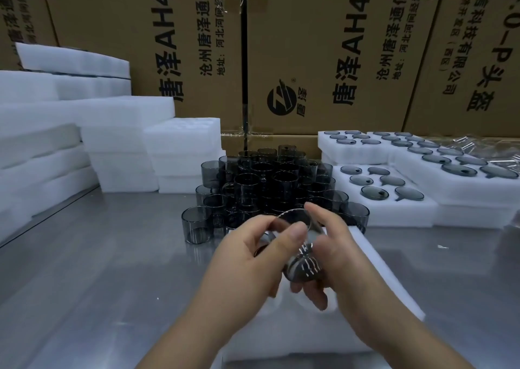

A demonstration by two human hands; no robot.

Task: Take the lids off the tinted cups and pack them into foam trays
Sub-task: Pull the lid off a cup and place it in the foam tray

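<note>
While both hold it tilted over a white foam tray (374,256) on the brushed-steel tabletop (98,270), the left grip (253,256) curls round the rim end of the cup (302,264) and the right grip (334,250) curls round its side. The cup is a smoky grey, see-through cylinder with bright streaks on its base. Behind it stands a heap of like cups (267,183), flanked by stacked foam blocks (126,143) and trays (408,214) of round grey lids (371,193), before brown cartons (323,45) printed "唐泽AH4".

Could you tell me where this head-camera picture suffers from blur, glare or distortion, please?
Head view: the cup between the left hand and right hand is blurred, with bright glare streaks; the steel table reflects light softly; the boxes lean outward from wide-angle distortion.
</note>
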